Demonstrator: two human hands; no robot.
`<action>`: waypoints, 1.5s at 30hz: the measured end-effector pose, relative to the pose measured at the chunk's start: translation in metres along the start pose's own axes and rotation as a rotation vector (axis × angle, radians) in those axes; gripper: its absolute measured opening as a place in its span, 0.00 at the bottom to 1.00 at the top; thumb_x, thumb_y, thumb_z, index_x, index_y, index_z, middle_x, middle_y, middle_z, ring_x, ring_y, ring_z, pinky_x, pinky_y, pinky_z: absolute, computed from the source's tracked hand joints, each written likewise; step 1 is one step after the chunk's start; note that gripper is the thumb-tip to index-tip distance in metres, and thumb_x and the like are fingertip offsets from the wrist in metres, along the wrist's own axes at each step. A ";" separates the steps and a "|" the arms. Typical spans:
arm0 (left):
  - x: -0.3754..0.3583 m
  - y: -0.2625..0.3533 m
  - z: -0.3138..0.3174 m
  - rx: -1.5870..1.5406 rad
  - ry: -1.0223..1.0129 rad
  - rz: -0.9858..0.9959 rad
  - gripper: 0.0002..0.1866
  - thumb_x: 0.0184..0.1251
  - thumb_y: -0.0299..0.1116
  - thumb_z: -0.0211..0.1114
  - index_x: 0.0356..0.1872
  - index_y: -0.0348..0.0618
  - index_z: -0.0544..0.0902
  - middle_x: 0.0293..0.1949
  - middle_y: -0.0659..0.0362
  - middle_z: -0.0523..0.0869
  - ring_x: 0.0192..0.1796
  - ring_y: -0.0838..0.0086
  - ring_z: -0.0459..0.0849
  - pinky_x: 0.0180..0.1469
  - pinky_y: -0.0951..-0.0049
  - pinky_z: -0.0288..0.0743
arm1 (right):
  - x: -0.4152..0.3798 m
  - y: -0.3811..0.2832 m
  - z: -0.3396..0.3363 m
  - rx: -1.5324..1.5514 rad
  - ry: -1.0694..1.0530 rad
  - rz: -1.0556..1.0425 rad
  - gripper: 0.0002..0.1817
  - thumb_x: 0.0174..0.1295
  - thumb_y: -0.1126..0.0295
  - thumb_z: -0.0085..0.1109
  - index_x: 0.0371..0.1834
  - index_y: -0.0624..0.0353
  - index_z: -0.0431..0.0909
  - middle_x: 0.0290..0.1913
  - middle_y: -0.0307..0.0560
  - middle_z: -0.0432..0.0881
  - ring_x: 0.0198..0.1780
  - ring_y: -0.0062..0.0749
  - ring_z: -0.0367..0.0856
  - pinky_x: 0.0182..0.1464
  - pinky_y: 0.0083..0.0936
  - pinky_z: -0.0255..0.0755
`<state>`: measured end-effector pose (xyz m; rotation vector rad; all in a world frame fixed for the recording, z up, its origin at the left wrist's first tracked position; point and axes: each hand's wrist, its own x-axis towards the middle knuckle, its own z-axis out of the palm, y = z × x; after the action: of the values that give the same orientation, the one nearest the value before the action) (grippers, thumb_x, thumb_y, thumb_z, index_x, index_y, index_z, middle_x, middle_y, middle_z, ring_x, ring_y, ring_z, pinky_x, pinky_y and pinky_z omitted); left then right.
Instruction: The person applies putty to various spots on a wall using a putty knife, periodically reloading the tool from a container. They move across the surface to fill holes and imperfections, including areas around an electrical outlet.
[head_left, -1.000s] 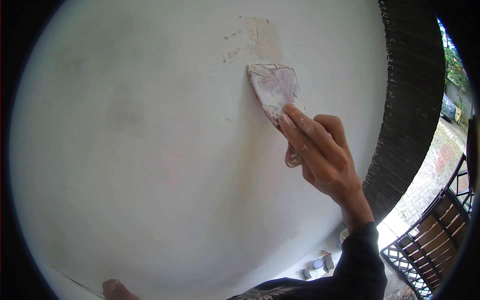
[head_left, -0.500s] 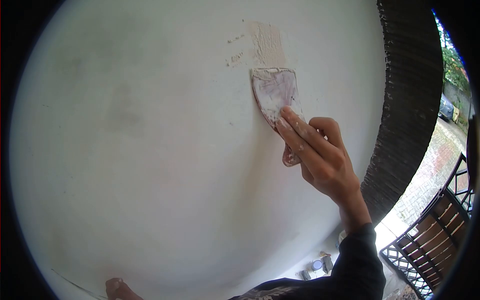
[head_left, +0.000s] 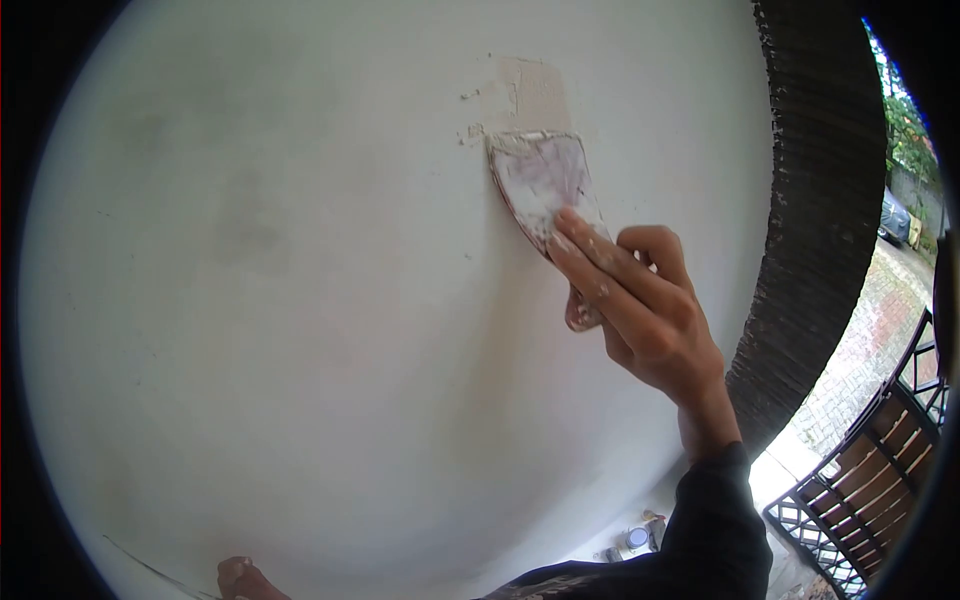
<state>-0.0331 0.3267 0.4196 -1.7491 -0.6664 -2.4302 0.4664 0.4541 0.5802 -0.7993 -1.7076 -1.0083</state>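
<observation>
My right hand (head_left: pixel 650 310) is closed round a putty knife (head_left: pixel 545 180), with two fingers stretched along its white-smeared blade. The blade's edge rests on the white wall (head_left: pixel 330 330), at the lower end of a patch of beige filler (head_left: pixel 537 95). Small crumbs of filler cling to the wall left of the patch. Low at the left, my left hand (head_left: pixel 245 578) shows only in part, near the wall, with its fingers curled in. Whatever it may hold is hidden.
A dark, rough-textured band (head_left: pixel 815 200) borders the wall on the right. Beyond it are a paved yard (head_left: pixel 850 370), a parked car (head_left: pixel 897 218) and a slatted metal-framed gate (head_left: pixel 870 480). On the floor below stands a small tub (head_left: pixel 637 538) among other items.
The putty knife has shifted slightly left along the wall. The filler patch looks smoother, and the crumbs on its left have changed shape. My left hand has barely moved.
</observation>
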 end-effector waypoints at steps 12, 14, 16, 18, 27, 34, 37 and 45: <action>0.009 -0.001 -0.016 0.075 -0.148 -0.064 0.26 0.73 0.48 0.49 0.52 0.31 0.76 0.49 0.47 0.78 0.53 0.60 0.76 0.57 0.66 0.71 | 0.071 0.057 -0.047 -0.125 0.321 -0.177 0.12 0.66 0.77 0.53 0.49 0.57 0.82 0.46 0.45 0.86 0.44 0.33 0.84 0.46 0.26 0.77; 0.006 -0.010 -0.008 0.023 -0.142 -0.019 0.26 0.71 0.47 0.52 0.53 0.29 0.75 0.49 0.44 0.79 0.51 0.57 0.78 0.54 0.65 0.73 | 0.079 0.064 -0.048 -0.110 0.329 -0.188 0.12 0.65 0.78 0.53 0.49 0.58 0.82 0.46 0.45 0.86 0.46 0.34 0.85 0.48 0.27 0.78; 0.004 -0.013 -0.004 -0.020 -0.134 0.021 0.27 0.70 0.46 0.55 0.53 0.26 0.75 0.49 0.41 0.80 0.50 0.55 0.80 0.52 0.64 0.76 | 0.083 0.066 -0.045 -0.092 0.305 -0.198 0.13 0.63 0.80 0.54 0.49 0.59 0.82 0.46 0.46 0.86 0.49 0.37 0.84 0.50 0.29 0.78; 0.002 -0.014 -0.004 -0.041 -0.130 0.041 0.27 0.69 0.46 0.57 0.53 0.25 0.75 0.49 0.40 0.81 0.49 0.53 0.81 0.51 0.64 0.78 | 0.081 0.059 -0.042 -0.059 0.270 -0.204 0.13 0.63 0.80 0.53 0.48 0.60 0.82 0.45 0.47 0.86 0.48 0.38 0.84 0.50 0.29 0.78; 0.003 -0.003 0.002 0.220 0.082 -0.157 0.25 0.73 0.51 0.47 0.46 0.35 0.76 0.42 0.55 0.74 0.47 0.69 0.72 0.53 0.71 0.66 | 0.050 0.041 -0.054 0.049 0.070 -0.215 0.13 0.59 0.80 0.54 0.46 0.61 0.82 0.42 0.51 0.86 0.47 0.43 0.85 0.48 0.34 0.79; 0.006 -0.010 -0.001 -0.057 -0.055 -0.013 0.29 0.70 0.49 0.55 0.50 0.25 0.77 0.47 0.42 0.83 0.42 0.58 0.84 0.46 0.66 0.78 | 0.049 0.044 -0.065 0.059 0.110 -0.221 0.11 0.62 0.77 0.53 0.45 0.62 0.82 0.41 0.52 0.86 0.47 0.43 0.85 0.49 0.35 0.79; 0.002 -0.014 -0.005 -0.003 -0.041 -0.014 0.30 0.71 0.51 0.54 0.50 0.25 0.78 0.46 0.42 0.83 0.39 0.58 0.84 0.43 0.67 0.79 | 0.072 0.049 -0.061 -0.011 0.261 -0.277 0.11 0.64 0.77 0.53 0.46 0.62 0.82 0.43 0.51 0.86 0.47 0.42 0.85 0.49 0.34 0.79; 0.002 -0.001 -0.004 0.158 -0.042 -0.157 0.26 0.73 0.51 0.46 0.49 0.32 0.75 0.45 0.54 0.75 0.49 0.67 0.73 0.55 0.69 0.66 | 0.047 0.025 -0.041 0.094 0.121 -0.233 0.10 0.66 0.71 0.50 0.42 0.58 0.83 0.38 0.49 0.87 0.43 0.39 0.86 0.41 0.32 0.79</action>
<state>-0.0378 0.3260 0.4197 -1.7509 -1.0063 -2.3668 0.4894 0.4315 0.6389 -0.4764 -1.7570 -1.1008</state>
